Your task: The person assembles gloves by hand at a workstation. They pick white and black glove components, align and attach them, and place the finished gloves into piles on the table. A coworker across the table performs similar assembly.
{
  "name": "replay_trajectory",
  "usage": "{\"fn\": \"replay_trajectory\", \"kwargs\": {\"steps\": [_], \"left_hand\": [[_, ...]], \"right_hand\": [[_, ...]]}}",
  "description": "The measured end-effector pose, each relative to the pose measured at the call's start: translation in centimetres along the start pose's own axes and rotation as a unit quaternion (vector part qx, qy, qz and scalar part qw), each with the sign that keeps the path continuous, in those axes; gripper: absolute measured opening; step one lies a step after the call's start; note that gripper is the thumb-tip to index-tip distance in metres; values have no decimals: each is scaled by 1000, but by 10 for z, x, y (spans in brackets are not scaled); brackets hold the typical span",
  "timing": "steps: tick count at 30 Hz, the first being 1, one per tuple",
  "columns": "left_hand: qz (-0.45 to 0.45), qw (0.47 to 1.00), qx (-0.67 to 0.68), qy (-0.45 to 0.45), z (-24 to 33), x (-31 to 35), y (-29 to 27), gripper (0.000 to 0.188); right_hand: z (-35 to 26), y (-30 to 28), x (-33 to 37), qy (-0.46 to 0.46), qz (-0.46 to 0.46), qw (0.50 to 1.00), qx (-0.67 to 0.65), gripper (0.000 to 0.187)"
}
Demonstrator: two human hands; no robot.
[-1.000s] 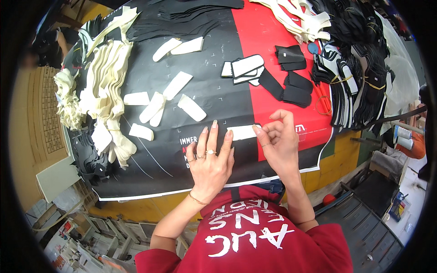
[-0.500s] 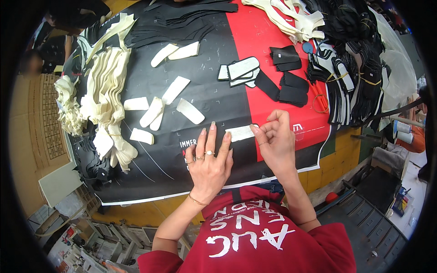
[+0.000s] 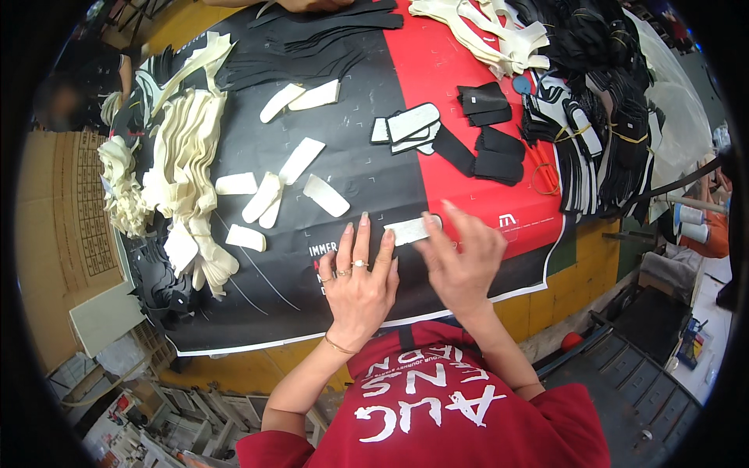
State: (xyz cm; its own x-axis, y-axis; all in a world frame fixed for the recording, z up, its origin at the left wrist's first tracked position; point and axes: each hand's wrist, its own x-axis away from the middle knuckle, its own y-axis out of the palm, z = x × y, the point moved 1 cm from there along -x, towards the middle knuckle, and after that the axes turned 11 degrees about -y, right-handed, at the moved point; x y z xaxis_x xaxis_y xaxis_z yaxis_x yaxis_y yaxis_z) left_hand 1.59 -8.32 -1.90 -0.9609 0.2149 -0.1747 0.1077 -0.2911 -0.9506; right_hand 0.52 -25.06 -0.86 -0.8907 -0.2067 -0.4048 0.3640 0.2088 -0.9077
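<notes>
A short white fabric strip [image 3: 412, 231] with a dark rounded right end lies flat near the front of the mat. My left hand [image 3: 360, 277] rests palm down with fingers spread, its index fingertip at the strip's left end. Over the strip's right end is my right hand [image 3: 466, 261], blurred by motion, its fingers apart and nothing visible between them. Several loose cream pieces [image 3: 303, 161] are scattered on the mat left of the strip. Beyond it sits a small overlapping group of black-edged white pieces [image 3: 413, 123], with black pieces beside it.
Stacked cream fabric [image 3: 183, 148] lines the mat's left side. Bundled black and white pieces [image 3: 581, 140] lie at right, near orange-handled scissors [image 3: 542, 168]. Black strips [image 3: 304, 47] spread along the back, where another person's hand [image 3: 316, 4] shows. Someone else is at far left.
My right hand's fingers have come off their pinch at the strip's right end and spread, the hand shifting slightly toward me. The left hand stays put. Another person's hand has appeared at the back.
</notes>
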Motion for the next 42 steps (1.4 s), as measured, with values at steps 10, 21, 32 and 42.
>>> {"fn": "replay_trajectory", "kwargs": {"steps": [10, 21, 32, 42], "left_hand": [[5, 1000, 10, 26, -5, 0, 1, 45], [85, 942, 319, -60, -24, 18, -2, 48], [-305, 606, 700, -224, 22, 3, -50, 56], [-311, 553, 725, -268, 29, 2, -39, 35]], "right_hand": [[-3, 2, 8, -43, -164, 985, -24, 67], [7, -6, 42, -177, -16, 977, -118, 33], [10, -47, -11, 379, 64, 579, -719, 22], [5, -46, -11, 365, -8, 665, -652, 14]]}}
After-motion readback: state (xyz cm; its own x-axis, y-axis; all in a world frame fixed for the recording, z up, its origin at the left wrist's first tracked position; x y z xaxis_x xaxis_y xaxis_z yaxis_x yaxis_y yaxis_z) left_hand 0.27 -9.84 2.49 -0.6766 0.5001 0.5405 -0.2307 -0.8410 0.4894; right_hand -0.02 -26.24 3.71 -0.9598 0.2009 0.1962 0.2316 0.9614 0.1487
